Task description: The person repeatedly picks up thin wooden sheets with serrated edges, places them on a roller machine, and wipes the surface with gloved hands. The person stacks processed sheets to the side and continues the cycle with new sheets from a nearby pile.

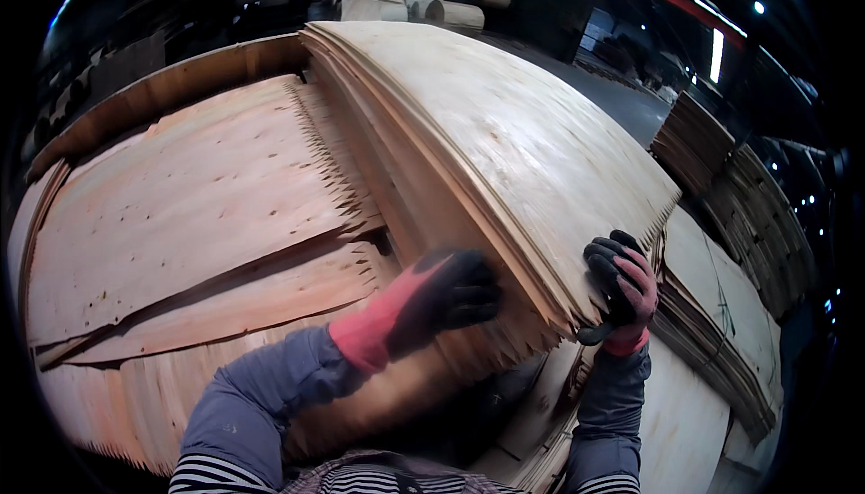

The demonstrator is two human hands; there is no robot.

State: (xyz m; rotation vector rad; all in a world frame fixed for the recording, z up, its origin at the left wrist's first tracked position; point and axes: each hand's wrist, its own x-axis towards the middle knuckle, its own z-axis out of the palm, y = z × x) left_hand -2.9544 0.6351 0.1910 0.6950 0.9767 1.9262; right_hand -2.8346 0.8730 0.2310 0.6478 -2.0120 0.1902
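A thick bundle of pale wood veneer sheets (523,133) with jagged ends lies sloping, its left long edge raised. At its near right corner my right hand (623,291), in a pink and black glove, is closed, thumb at the edge and fingers bent over the top. My left hand (441,291), gloved alike, is beside the bundle's left edge. Motion blurs it; its fingers look bent, and whether they touch the sheets I cannot tell. Left of the bundle, more veneer sheets (180,214), reddish with dark knots and ragged edges, lie overlapping.
A curved wooden board (180,84) rises along the far left edge. More stacked veneer (721,296) lies to the right, with darker stacks (734,178) beyond. Pale rolls (455,13) stand at the back, near a grey floor (622,102).
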